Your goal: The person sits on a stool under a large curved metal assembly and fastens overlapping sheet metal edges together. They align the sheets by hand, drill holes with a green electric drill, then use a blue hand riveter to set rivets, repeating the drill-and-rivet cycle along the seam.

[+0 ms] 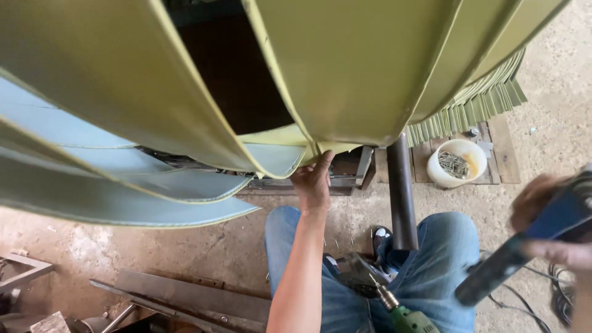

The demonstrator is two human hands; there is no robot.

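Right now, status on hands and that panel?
Left hand pinching green sheet panel lower edge. Right hand gripping blue tool, blurred. Drill on lap.

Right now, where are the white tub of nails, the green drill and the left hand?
white tub (445, 179), head view, on its front wall.
green drill (412, 321), head view, on its green body.
left hand (312, 183), head view, on its back.

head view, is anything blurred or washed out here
Head view: the right hand and the blue tool it grips are smeared by motion blur; the left hand on the green sheet edge is sharp; daylit concrete floor looks slightly pale.
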